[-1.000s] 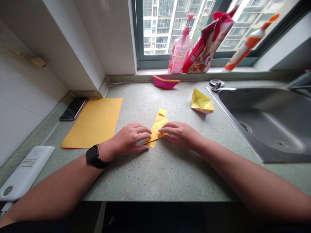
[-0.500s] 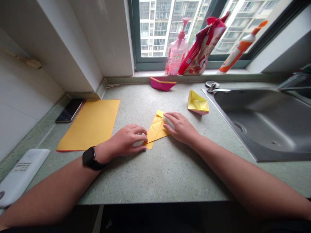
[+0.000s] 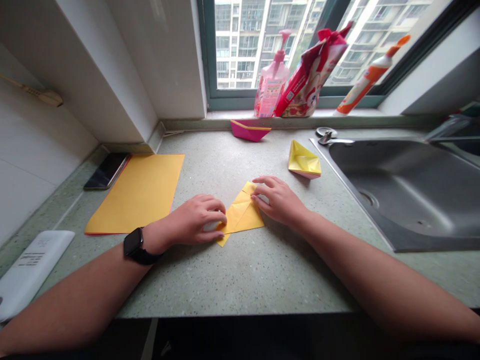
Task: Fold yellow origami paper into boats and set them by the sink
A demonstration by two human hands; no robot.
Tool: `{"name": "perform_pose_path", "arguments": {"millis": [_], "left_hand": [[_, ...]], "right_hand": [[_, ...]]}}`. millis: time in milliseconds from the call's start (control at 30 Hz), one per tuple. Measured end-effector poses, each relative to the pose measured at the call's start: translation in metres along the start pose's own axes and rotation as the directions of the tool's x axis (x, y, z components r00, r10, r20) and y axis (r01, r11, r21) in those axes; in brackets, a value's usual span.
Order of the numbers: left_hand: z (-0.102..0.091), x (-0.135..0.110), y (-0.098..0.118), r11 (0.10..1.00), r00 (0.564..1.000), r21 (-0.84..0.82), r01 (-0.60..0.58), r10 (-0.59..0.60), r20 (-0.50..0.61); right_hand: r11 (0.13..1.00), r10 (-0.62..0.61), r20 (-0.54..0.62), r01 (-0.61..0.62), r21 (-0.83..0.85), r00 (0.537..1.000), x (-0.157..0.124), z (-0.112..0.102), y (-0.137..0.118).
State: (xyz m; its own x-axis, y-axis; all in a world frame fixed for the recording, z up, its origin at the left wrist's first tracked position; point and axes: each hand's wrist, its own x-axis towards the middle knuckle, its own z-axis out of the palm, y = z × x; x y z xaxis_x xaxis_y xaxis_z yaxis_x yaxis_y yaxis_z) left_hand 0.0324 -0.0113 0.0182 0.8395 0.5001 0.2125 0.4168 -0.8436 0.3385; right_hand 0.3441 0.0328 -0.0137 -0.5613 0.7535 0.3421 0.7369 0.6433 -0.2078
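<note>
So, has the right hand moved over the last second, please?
Yes: the right hand has slid up the folded yellow paper to its far corner, nearer the yellow paper boat.

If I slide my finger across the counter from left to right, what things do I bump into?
White device → orange paper sheet → left hand → folded yellow paper → right hand → yellow paper boat → sink.

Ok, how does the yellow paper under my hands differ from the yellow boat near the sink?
The folded paper lies flat on the counter; the yellow boat stands open and hollow. The left hand and right hand touch the folded paper; the yellow boat sits untouched. Both are yellow paper.
</note>
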Motion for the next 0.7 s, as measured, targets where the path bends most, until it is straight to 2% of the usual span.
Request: {"name": "perform_pose_path", "arguments": {"millis": [67,133,233,300,500,700], "left_hand": [[-0.001,0.000,0.001,0.999,0.999,0.022,0.046,-0.047,0.019],[-0.003,-0.001,0.002,0.984,0.986,0.076,0.160,-0.162,0.033],[-0.005,-0.001,0.005,0.916,0.926,0.164,0.367,-0.376,0.027],[-0.006,-0.001,0.007,0.868,0.884,0.195,0.456,-0.468,0.016],[-0.002,0.002,0.011,0.812,0.829,0.181,0.555,-0.556,-0.048],[-0.006,0.002,0.010,0.767,0.771,0.082,0.636,-0.637,-0.021]], "right_hand": [[1.000,-0.002,-0.029,0.002,0.000,1.000,0.000,-0.002,0.003],[1.000,0.002,-0.030,-0.002,0.009,1.000,0.001,-0.003,0.007],[0.999,0.015,-0.015,-0.014,0.050,1.000,0.001,-0.003,0.014],[0.997,0.031,-0.012,-0.030,0.078,0.999,0.001,-0.002,0.018],[0.998,0.024,0.083,-0.029,0.058,0.996,0.001,-0.007,0.023],[0.998,0.027,0.131,-0.035,0.055,0.991,0.000,-0.015,0.023]]}}
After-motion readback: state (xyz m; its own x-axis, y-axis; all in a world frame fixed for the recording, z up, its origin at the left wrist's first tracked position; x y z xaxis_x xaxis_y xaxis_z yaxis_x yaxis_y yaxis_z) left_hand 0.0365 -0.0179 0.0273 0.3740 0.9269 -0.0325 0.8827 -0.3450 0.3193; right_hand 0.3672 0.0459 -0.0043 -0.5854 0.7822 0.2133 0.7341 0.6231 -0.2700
